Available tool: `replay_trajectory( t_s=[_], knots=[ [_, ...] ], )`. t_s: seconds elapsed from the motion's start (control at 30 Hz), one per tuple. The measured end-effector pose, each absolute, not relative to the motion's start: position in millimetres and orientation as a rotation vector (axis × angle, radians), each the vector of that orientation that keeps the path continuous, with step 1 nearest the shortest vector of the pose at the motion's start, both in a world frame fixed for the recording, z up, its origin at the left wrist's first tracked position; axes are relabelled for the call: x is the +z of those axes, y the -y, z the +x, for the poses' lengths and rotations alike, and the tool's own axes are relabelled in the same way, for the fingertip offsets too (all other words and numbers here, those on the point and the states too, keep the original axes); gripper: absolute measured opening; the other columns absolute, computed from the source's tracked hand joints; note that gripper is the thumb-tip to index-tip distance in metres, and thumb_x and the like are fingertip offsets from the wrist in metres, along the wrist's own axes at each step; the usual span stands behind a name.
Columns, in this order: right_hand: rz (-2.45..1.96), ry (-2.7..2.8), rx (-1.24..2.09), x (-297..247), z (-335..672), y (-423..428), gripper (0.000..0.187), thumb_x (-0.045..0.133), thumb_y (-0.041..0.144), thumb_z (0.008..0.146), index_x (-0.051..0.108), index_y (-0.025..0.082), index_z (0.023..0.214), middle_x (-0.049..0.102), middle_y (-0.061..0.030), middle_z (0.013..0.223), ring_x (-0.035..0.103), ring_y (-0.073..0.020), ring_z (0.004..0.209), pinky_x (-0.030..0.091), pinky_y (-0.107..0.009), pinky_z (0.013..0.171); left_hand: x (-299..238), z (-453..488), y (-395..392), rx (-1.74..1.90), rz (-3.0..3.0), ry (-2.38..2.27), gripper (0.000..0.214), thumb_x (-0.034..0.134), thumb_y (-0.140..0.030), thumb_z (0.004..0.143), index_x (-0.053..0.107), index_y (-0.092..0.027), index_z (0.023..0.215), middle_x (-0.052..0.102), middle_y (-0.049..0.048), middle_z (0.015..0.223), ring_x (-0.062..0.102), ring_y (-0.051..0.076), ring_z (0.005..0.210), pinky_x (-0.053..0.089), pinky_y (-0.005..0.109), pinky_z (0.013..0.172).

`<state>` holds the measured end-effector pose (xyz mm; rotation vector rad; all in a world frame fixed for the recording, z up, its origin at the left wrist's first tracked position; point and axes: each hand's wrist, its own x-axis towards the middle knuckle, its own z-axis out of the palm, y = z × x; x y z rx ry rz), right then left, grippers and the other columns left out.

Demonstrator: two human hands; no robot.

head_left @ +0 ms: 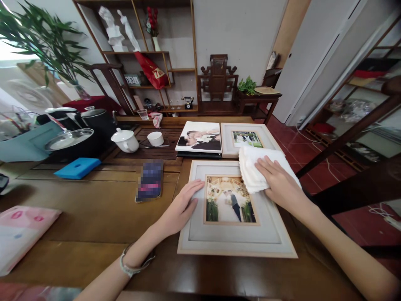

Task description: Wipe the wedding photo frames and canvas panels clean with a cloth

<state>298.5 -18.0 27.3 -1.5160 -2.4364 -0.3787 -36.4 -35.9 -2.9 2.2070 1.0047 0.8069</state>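
A picture frame [233, 240] with a pale border lies flat on the wooden table, showing a wedding photo [230, 200] of a couple under an arch. My left hand [181, 207] rests on the frame's left border, fingers stretched out and thumb apart. At the upper right corner my right hand [280, 179] presses on a folded white towel [250, 169], fingers laid over it. The towel covers that corner and overlaps the lower edge of a second framed photo [227, 138] behind. Beside that one sits a photo album [199, 144] with a couple on its cover.
Left of the frame lie a phone [150, 179], a blue block [77, 168] and a pink-and-white packet [25, 234]. Farther back stand a white lidded teapot [125, 141], a white cup [155, 138] and a dark kettle [98, 121]. A dark wooden chair [338, 200] is at the right.
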Motion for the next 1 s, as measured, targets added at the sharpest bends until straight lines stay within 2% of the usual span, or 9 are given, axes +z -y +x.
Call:
replay_trajectory(
  t_s=[0.13, 0.3, 0.43, 0.63, 0.77, 0.9, 1.0],
  knots=[
    [-1.392, 2.579, -0.280, 29, 284, 47, 0.067, 0.047, 0.003, 0.063, 0.052, -0.004, 0.130, 0.048, -0.0235, 0.142, 0.037, -0.0332, 0.137, 0.034, -0.051, 0.112, -3, -36, 36, 0.814, 2.216, -0.997, 0.045, 0.035, -0.017, 0.098, 0.040, -0.025, 0.142, 0.043, 0.0090, 0.147, 0.032, 0.023, 0.142, 0.023, 0.052, 0.120],
    [-1.223, 2.791, 0.054, 58, 259, 122, 0.079, 0.048, 0.007, 0.050, 0.058, 0.007, 0.128, 0.054, -0.0164, 0.137, 0.054, -0.0317, 0.124, 0.049, -0.045, 0.101, -3, -35, 37, 0.819, 2.211, -1.011, 0.045, 0.035, -0.017, 0.098, 0.039, -0.025, 0.143, 0.043, 0.0088, 0.148, 0.032, 0.024, 0.142, 0.024, 0.052, 0.120],
    [-1.101, 2.849, 0.255, 74, 246, 146, 0.077, 0.049, 0.008, 0.048, 0.062, 0.009, 0.124, 0.058, -0.0149, 0.134, 0.055, -0.0314, 0.122, 0.052, -0.042, 0.098, -4, -36, 36, 0.801, 2.226, -1.022, 0.045, 0.036, -0.018, 0.098, 0.039, -0.025, 0.143, 0.043, 0.0089, 0.148, 0.033, 0.024, 0.142, 0.025, 0.052, 0.120],
    [-1.249, 2.687, -0.005, 45, 256, 87, 0.074, 0.046, -0.002, 0.054, 0.057, 0.002, 0.127, 0.055, -0.0214, 0.135, 0.049, -0.0323, 0.129, 0.045, -0.049, 0.105, -5, -37, 34, 0.809, 2.249, -1.011, 0.046, 0.036, -0.017, 0.097, 0.039, -0.024, 0.143, 0.043, 0.0088, 0.148, 0.033, 0.022, 0.141, 0.026, 0.050, 0.120],
    [-1.357, 2.509, -0.149, 31, 278, 28, 0.071, 0.046, -0.001, 0.062, 0.052, 0.005, 0.133, 0.053, -0.0202, 0.139, 0.040, -0.0312, 0.136, 0.036, -0.054, 0.110, -4, -37, 35, 0.812, 2.244, -0.996, 0.046, 0.036, -0.017, 0.098, 0.039, -0.024, 0.143, 0.043, 0.0090, 0.148, 0.034, 0.022, 0.141, 0.026, 0.050, 0.119],
    [-1.342, 2.556, -0.176, 29, 280, 1, 0.069, 0.048, 0.002, 0.064, 0.051, 0.004, 0.133, 0.049, -0.0198, 0.142, 0.036, -0.0308, 0.138, 0.031, -0.052, 0.113, -3, -37, 35, 0.825, 2.222, -1.001, 0.045, 0.036, -0.018, 0.098, 0.040, -0.025, 0.142, 0.044, 0.0093, 0.147, 0.034, 0.023, 0.141, 0.026, 0.051, 0.119],
    [-1.375, 2.633, -0.159, 35, 266, 17, 0.070, 0.050, 0.003, 0.061, 0.053, 0.000, 0.131, 0.051, -0.0214, 0.140, 0.037, -0.0327, 0.137, 0.029, -0.051, 0.114, -4, -37, 35, 0.828, 2.205, -1.015, 0.044, 0.036, -0.018, 0.098, 0.040, -0.025, 0.141, 0.044, 0.0094, 0.147, 0.036, 0.023, 0.140, 0.027, 0.051, 0.119]
  ],
)
